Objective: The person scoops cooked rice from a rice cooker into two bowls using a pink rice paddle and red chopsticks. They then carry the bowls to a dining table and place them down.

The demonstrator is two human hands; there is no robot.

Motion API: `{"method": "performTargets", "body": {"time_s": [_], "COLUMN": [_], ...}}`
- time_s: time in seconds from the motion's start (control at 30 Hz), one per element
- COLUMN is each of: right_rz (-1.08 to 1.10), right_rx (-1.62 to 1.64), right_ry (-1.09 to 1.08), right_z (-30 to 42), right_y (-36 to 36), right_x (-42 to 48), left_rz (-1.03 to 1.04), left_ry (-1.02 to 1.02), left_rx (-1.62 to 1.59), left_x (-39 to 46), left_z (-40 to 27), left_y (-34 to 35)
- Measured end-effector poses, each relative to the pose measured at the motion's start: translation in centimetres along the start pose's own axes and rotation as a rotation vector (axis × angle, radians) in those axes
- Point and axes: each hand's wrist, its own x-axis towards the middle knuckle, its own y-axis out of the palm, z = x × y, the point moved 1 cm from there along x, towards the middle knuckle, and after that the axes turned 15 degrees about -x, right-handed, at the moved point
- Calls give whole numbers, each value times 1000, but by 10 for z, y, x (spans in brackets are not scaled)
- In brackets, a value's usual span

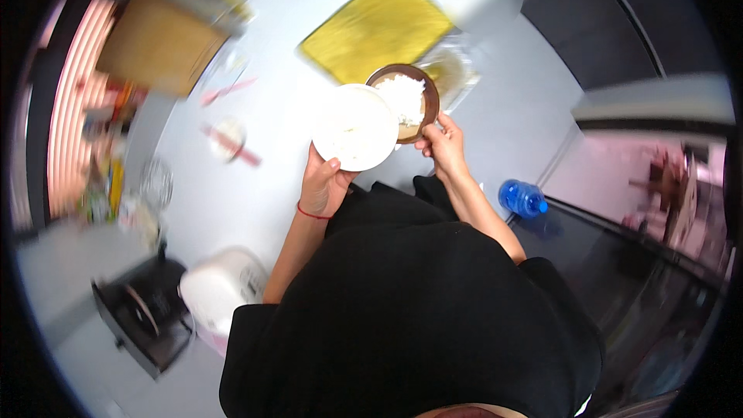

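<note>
My left hand (327,186), with a red cord round the wrist, holds a white bowl (355,128) by its near rim. A few pale bits lie inside the bowl, though glare washes out most of it. My right hand (446,144) grips the rim of a brown bowl (431,101). White cooked rice (404,96) lies in this bowl. The white bowl overlaps the brown one and hides its left part. Just beyond them lies a yellow cloth or mat (377,29), and a clear plastic container or bag (455,72) is beside it.
On the white table (278,145), a pink utensil lies across a small white cup (226,139). A white rice cooker (220,287) stands at lower left beside a black appliance (142,313). A cardboard box (162,40) is at upper left. A blue water bottle (521,198) lies at right.
</note>
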Motion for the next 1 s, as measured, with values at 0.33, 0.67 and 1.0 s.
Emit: {"method": "performTargets", "body": {"time_s": [0.33,0.67,1.0], "right_rz": [-580,-965,-1476], "right_rx": [327,761,988], "right_ry": [0,-4,144], "right_z": [29,-14,-3], "right_y": [-444,-731,-974], "right_x": [-40,-37,-31], "left_rz": [267,395,614], "left_ry": [-642,-1145,-1623], "left_rx": [-32,257,482], "left_x": [182,288,363], "left_z": [386,714,1046], "left_y": [269,434,571]}}
